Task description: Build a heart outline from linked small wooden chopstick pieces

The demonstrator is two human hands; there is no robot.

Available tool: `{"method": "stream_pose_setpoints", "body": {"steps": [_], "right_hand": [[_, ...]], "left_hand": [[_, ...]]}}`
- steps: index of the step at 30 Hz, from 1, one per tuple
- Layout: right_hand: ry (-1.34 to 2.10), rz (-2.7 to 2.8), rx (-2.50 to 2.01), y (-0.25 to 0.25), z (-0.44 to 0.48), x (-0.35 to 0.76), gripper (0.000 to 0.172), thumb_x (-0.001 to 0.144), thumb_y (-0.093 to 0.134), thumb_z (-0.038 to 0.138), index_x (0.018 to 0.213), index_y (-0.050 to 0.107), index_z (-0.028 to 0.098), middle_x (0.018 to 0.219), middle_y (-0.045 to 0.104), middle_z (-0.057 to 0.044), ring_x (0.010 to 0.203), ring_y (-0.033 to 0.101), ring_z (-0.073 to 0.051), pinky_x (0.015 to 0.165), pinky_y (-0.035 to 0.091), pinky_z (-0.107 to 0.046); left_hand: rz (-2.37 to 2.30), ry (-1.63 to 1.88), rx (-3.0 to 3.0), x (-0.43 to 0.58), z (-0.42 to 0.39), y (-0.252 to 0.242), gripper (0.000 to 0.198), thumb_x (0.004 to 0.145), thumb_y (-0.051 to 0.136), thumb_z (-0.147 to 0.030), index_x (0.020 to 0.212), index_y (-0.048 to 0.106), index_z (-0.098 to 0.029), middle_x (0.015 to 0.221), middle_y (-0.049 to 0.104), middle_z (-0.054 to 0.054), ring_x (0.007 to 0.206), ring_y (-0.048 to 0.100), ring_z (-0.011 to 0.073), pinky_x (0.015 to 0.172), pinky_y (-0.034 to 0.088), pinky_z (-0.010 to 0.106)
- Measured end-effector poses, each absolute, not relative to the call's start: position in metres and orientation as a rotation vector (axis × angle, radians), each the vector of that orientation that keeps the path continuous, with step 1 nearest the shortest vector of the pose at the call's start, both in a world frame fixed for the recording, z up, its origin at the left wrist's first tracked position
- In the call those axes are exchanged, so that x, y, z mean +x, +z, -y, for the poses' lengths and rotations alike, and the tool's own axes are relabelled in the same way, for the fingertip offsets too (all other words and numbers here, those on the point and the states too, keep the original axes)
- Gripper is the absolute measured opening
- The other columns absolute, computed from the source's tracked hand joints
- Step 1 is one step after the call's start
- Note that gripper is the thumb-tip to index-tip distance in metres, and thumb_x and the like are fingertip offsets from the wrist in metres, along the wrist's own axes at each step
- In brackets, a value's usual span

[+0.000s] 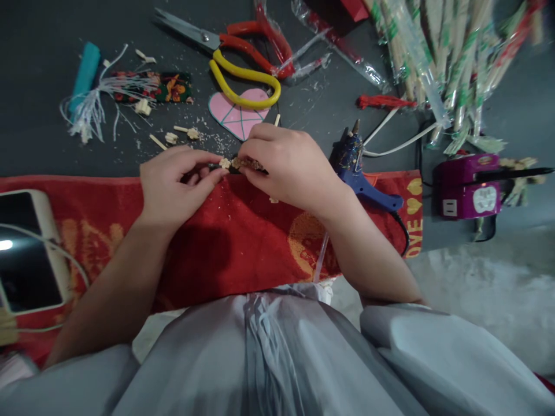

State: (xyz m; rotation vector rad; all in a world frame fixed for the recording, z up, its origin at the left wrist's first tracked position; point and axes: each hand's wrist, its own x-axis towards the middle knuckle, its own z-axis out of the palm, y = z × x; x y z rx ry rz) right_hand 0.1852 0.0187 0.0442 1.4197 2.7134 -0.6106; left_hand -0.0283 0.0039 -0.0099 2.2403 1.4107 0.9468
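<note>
My left hand [176, 182] is closed in a pinch, thumb and forefinger at a small pale flower-shaped piece [224, 163]. Close beside it, my right hand [292, 164] is closed around a dark narrow item with brown knobbly bits [255, 166]; the fingers cover much of it. Both hands meet over the far edge of a red towel [225, 254]. A pink heart-shaped card [243, 118] with green lines lies just beyond my right fingers. Short pale sticks and flower-like pieces [171, 138] are scattered beyond my left hand.
Scissors [243, 75] with red and yellow handles lie partly on the card. A blue glue gun [359, 179] rests by my right forearm, near a purple box [468, 188]. Wrapped stick bundles [451, 52] fill the far right. A phone [30, 254] with a cable lies left.
</note>
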Motion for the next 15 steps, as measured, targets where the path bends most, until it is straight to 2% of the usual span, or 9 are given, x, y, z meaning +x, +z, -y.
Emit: {"method": "stream_pose_setpoints", "body": {"steps": [6, 12, 15], "right_hand": [[-0.689, -2.714, 1.462, 0.0437, -0.0188, 0.1866, 0.033, 0.101, 0.040, 0.024, 0.113, 0.071, 0.024, 0.124, 0.069, -0.010, 0.112, 0.063, -0.025, 0.085, 0.045, -0.038], [-0.681, -2.714, 1.444, 0.0421, -0.0202, 0.1854, 0.035, 0.101, 0.039, 0.024, 0.118, 0.070, 0.019, 0.125, 0.068, -0.011, 0.114, 0.063, -0.026, 0.086, 0.045, -0.037], [-0.697, -2.714, 1.476, 0.0410, -0.0205, 0.1854, 0.033, 0.100, 0.041, 0.026, 0.112, 0.071, 0.025, 0.123, 0.070, -0.009, 0.111, 0.064, -0.024, 0.085, 0.045, -0.036]], "left_hand": [[-1.465, 0.912, 2.223, -0.0278, -0.0028, -0.0091, 0.009, 0.088, 0.074, -0.039, 0.090, 0.076, -0.030, 0.065, 0.064, -0.005, 0.058, 0.058, 0.0132, 0.056, 0.043, 0.029], [-1.437, 0.873, 2.235, -0.0273, -0.0033, -0.0065, 0.008, 0.087, 0.074, -0.037, 0.089, 0.075, -0.029, 0.064, 0.064, -0.005, 0.058, 0.057, 0.0122, 0.056, 0.043, 0.027], [-1.451, 0.842, 2.227, -0.0273, -0.0037, -0.0057, 0.011, 0.087, 0.073, -0.041, 0.087, 0.075, -0.030, 0.064, 0.065, -0.005, 0.058, 0.056, 0.0128, 0.056, 0.044, 0.028]]}}
